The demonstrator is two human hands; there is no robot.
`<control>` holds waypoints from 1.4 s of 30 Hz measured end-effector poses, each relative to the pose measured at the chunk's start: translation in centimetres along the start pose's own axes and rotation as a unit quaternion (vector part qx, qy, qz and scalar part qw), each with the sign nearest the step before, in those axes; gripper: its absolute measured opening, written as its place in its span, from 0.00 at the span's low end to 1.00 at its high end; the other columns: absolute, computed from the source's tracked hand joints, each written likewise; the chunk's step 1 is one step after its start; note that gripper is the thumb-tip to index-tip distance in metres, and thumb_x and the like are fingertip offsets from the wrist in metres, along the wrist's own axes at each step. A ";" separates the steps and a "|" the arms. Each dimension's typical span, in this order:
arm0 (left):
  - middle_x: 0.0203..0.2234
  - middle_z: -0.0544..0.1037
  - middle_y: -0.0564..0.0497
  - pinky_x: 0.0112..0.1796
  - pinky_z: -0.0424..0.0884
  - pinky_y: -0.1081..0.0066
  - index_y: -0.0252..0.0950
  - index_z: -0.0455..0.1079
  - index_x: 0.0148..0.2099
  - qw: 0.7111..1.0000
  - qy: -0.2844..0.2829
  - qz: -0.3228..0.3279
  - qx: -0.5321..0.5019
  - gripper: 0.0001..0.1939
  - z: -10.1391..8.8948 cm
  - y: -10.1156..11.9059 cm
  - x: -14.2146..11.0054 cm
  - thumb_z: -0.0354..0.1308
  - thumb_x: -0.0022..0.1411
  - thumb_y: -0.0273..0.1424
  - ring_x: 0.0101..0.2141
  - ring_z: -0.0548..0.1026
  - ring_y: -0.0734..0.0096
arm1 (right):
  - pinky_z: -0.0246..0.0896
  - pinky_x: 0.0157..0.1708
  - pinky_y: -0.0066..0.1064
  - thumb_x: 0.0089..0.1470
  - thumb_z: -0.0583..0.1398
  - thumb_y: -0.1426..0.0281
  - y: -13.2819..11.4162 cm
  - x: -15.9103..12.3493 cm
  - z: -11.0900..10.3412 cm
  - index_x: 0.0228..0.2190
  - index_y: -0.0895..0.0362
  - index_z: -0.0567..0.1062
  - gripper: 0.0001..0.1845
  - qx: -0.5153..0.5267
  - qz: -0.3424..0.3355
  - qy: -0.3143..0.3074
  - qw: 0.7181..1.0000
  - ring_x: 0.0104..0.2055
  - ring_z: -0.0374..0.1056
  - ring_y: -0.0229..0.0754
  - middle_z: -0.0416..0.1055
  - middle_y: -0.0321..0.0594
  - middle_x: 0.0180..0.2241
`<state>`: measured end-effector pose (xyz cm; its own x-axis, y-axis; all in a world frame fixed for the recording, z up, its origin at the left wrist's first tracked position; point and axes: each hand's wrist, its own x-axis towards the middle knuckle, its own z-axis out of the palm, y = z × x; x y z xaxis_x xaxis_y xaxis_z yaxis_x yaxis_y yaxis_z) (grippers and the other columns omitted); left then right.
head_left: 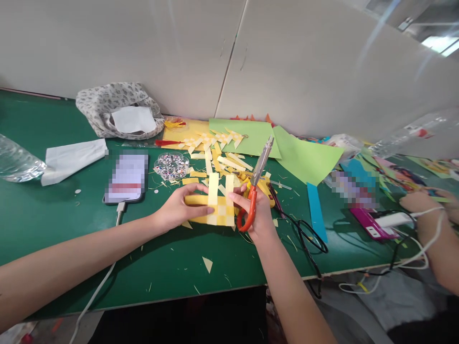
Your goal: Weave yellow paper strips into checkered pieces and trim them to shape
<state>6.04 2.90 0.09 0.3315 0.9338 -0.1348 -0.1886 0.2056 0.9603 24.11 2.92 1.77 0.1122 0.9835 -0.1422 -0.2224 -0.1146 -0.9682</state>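
Note:
Between both hands is a woven piece of yellow and cream paper strips (pixel 221 214), checkered at its lower part, with two pale strips standing up from it. My left hand (pixel 179 205) pinches its left side, thumb in front. My right hand (pixel 260 210) grips its right edge between thumb and fingers, and also carries a pair of scissors (pixel 250 208) with orange handles hooked in the hand, blades pointing up and away. Behind the hands lie loose cut paper strips (pixel 233 162) and a finished-looking woven fish-bone-shaped piece (pixel 211 139) with a red tassel.
A phone (pixel 125 177) with a white cable lies left, beside a clear tray of small beads (pixel 172 166). Green paper sheets (pixel 304 153), a blue strip (pixel 317 212), black cable (pixel 304 239) and magenta power strip (pixel 373 224) are right. A co-worker's arm (pixel 430 239) rests far right.

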 end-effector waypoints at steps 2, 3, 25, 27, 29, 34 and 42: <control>0.27 0.77 0.54 0.30 0.71 0.74 0.36 0.67 0.37 0.998 0.026 0.004 -0.050 0.19 -0.3 0.0 0.2 0.69 0.43 0.28 0.27 0.75 0.73 | 0.67 0.30 0.33 0.27 0.70 0.72 -0.1 0.0 -0.1 0.23 0.54 0.65 0.20 -0.014 0.010 -0.009 1.000 0.26 0.66 0.37 0.66 0.29 0.23; 0.27 0.77 0.55 0.30 0.71 0.74 0.37 0.67 0.38 0.996 0.039 0.001 -0.080 0.19 -0.4 0.1 0.3 0.69 0.44 0.29 0.27 0.75 0.73 | 0.67 0.29 0.33 0.27 0.70 0.72 -0.2 -0.1 -0.1 0.23 0.54 0.66 0.20 -0.025 0.017 -0.019 0.999 0.24 0.66 0.36 0.66 0.29 0.22; 0.28 0.76 0.50 0.33 0.71 0.75 0.33 0.73 0.35 0.998 -0.044 -0.012 -0.050 0.10 0.0 -0.5 0.0 0.61 0.56 0.36 0.30 0.74 0.75 | 0.71 0.32 0.34 0.33 0.70 0.69 0.5 -0.9 0.4 0.25 0.55 0.63 0.21 -0.052 0.005 -0.102 0.993 0.31 0.74 0.43 0.70 0.31 0.27; 0.26 0.75 0.52 0.33 0.71 0.76 0.34 0.73 0.33 0.997 -0.011 -0.012 -0.073 0.09 -0.1 -0.5 0.1 0.62 0.54 0.35 0.28 0.72 0.77 | 0.71 0.32 0.35 0.34 0.70 0.67 0.5 -1.0 0.4 0.25 0.55 0.63 0.20 -0.078 0.006 -0.096 0.992 0.31 0.74 0.44 0.69 0.32 0.27; 0.24 0.74 0.54 0.33 0.71 0.76 0.34 0.74 0.33 0.995 0.013 -0.013 -0.096 0.09 -0.2 -0.5 0.3 0.64 0.52 0.34 0.28 0.71 0.78 | 0.70 0.31 0.34 0.36 0.69 0.66 0.5 -1.0 0.4 0.25 0.55 0.63 0.20 -0.076 -0.008 -0.090 0.993 0.31 0.74 0.44 0.69 0.31 0.26; 0.31 0.77 0.49 0.34 0.72 0.74 0.33 0.75 0.36 0.989 0.039 -0.017 -0.142 0.11 -0.2 -0.4 0.5 0.63 0.53 0.35 0.31 0.72 0.75 | 0.70 0.34 0.37 0.36 0.69 0.65 0.6 -0.8 0.4 0.25 0.54 0.62 0.20 -0.054 -0.040 -0.078 0.995 0.25 0.72 0.40 0.70 0.30 0.23; 0.35 0.79 0.48 0.39 0.72 0.71 0.35 0.74 0.38 0.999 -0.023 0.008 -0.026 0.12 -0.1 -0.7 0.2 0.65 0.50 0.32 0.36 0.76 0.69 | 0.69 0.39 0.41 0.34 0.70 0.62 0.4 -1.0 0.8 0.24 0.52 0.62 0.22 -0.097 -0.042 -0.081 0.991 0.27 0.71 0.41 0.69 0.30 0.23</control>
<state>6.12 3.01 -0.67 0.3697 0.9228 -0.1080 -0.2406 0.2074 0.9482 23.10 1.97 1.69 -0.0385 0.9984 -0.0405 -0.0269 -0.0416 -0.9988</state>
